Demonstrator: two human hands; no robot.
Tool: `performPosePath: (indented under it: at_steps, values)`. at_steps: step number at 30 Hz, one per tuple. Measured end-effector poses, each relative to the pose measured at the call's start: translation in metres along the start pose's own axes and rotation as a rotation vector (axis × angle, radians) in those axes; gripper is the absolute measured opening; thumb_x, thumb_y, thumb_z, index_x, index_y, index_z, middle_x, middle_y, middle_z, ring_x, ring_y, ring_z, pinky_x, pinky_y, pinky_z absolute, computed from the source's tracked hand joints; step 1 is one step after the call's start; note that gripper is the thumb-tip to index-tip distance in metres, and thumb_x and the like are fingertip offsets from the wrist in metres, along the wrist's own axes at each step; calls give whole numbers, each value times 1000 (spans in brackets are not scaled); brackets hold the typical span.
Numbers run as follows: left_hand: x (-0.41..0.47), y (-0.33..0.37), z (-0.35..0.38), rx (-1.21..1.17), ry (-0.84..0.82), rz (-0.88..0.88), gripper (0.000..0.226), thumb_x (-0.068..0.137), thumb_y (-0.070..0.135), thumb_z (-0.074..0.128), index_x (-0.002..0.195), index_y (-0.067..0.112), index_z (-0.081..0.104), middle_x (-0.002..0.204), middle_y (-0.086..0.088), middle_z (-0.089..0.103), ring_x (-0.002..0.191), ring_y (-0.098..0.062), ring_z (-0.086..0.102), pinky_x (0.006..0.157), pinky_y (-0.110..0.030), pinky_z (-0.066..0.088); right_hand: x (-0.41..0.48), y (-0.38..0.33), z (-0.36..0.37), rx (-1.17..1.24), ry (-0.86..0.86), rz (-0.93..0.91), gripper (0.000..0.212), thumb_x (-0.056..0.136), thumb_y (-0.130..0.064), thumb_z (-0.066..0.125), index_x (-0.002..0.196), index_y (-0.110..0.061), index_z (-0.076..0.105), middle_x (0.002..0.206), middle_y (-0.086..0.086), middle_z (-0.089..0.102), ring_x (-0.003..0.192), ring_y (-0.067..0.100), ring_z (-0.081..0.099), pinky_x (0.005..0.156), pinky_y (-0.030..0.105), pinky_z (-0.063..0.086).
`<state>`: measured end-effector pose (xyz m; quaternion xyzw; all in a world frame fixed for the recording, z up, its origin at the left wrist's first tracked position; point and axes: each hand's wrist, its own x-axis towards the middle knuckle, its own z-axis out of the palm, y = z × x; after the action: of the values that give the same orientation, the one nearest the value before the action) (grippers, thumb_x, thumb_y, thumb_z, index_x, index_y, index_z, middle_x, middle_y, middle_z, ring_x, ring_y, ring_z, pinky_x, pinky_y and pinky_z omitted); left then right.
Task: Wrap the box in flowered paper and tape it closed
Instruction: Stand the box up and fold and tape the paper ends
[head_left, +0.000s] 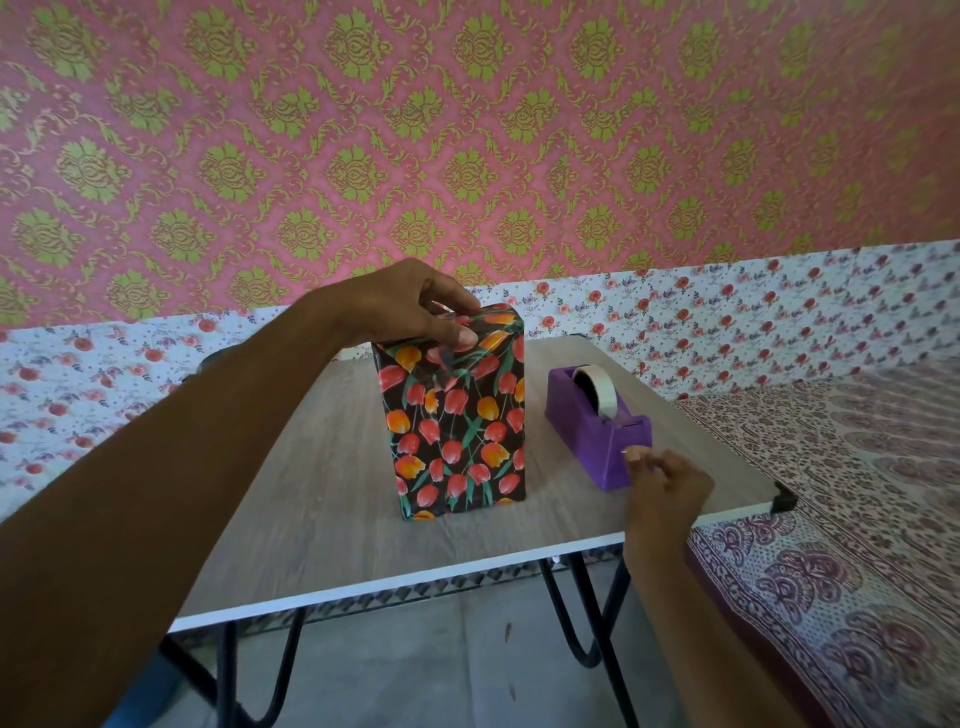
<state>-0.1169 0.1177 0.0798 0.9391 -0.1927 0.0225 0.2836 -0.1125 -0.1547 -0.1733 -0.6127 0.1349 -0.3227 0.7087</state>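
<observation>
Head view: with left hand clamped on box top fold, pull tape straight by right hand, pinch uncertain.

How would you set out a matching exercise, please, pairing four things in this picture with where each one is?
Things:
1. box wrapped in black tulip-print paper
2. purple plastic tape dispenser
3. left hand
4. right hand

Places:
A. at the dispenser's near end
B. upright on the grey wooden table
C. gripping the box's top
D. right of the box

Pairs: 1-B, 2-D, 3-C, 4-A.
</observation>
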Motion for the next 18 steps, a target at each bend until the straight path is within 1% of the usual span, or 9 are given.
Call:
performPosePath:
  at_steps: [2,3,4,5,6,11,14,16,18]
  values:
    - [-1,-2,0,-10,6,-5,48,81,37,81,126,26,69,125,6,69,109,-14,66,96,-37,54,-3,-8,2,-13,-26,-84,11,85,-16,76,89,-6,75,112,22,64,97,30,66,80,25,59]
    - [-1,-2,0,-25,7,-6,52,80,36,81,129,26,66,124,6,69,109,-13,67,96,-36,54,-5,-15,3,0,-35,-115,7,88,-10,74,92,-4,75,109,21,66,95,27,66,83,27,59]
    - [-1,-3,1,-50,7,-10,57,80,34,82,132,25,63,124,6,69,109,-11,67,95,-35,53,-5,-22,5,23,-57,-148,6,90,-6,72,94,-4,75,104,20,70,93,24,66,86,35,59]
    - [-1,-3,1,-74,4,-14,61,79,32,83,135,25,59,124,7,70,109,-10,67,95,-34,53,-7,-32,7,49,-101,-183,6,90,-4,72,95,-5,75,98,17,72,90,23,67,87,43,59]
    - [-1,-3,1,-88,1,-19,64,79,32,83,136,25,56,124,7,70,108,-10,67,94,-34,52,-8,-42,9,77,-159,-212,8,91,-2,72,94,-8,76,94,14,74,88,22,69,86,45,58]
    - [1,-5,0,-82,10,-26,65,77,32,85,134,18,56,127,4,68,110,-13,67,97,-36,54,-10,-94,28,161,-376,-265,24,92,0,70,95,-23,78,82,1,77,75,17,68,74,40,57]
    - [0,-5,2,-77,15,-22,67,77,34,85,134,17,56,127,5,68,112,-13,65,98,-34,53,-8,-120,43,179,-446,-344,30,93,0,70,110,-24,77,74,4,74,62,14,60,69,34,54]
    - [-1,-6,1,-83,18,-25,68,76,36,85,135,18,56,128,6,68,112,-11,65,97,-34,54,-6,-140,55,182,-521,-406,43,92,-3,72,128,-26,67,67,0,69,56,7,53,68,26,51]
    - [-2,-6,1,-83,21,-27,70,77,36,86,137,17,55,128,6,67,111,-10,64,92,-28,55,-6,-163,69,93,-559,-441,62,90,-9,76,147,-17,53,68,1,71,53,2,55,71,27,52]
